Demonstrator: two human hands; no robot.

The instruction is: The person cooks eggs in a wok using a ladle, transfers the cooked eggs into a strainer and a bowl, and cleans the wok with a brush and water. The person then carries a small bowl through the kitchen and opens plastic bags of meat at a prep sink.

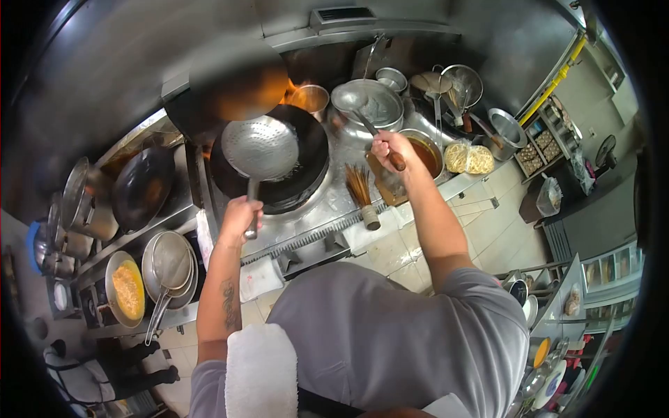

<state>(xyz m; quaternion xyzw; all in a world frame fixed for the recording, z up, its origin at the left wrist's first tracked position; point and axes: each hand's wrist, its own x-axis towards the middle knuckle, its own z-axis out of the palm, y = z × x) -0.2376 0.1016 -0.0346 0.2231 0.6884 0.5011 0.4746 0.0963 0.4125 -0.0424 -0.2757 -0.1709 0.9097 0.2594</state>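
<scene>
My left hand (240, 218) is closed around the handle of a perforated metal strainer (261, 146). The strainer's bowl lies over a black wok (315, 150) on the stove and hides part of its inside. In my right hand (392, 148) is the wooden handle of a ladle (350, 98), whose round bowl hangs over a metal pot of clear liquid (382, 102). Below this hand stands a pot of brown liquid (427, 155), partly covered by my forearm. A bamboo wok brush (362, 195) lies on the stove top between my arms.
Flames (295, 88) rise behind the wok, near a blurred dark round shape (239, 78). A bag of noodles (470, 158) sits at the right edge. On the left are another wok (144, 188), a bowl of orange-yellow food (128, 291) and strainers (171, 259). A person (90, 373) stands lower left.
</scene>
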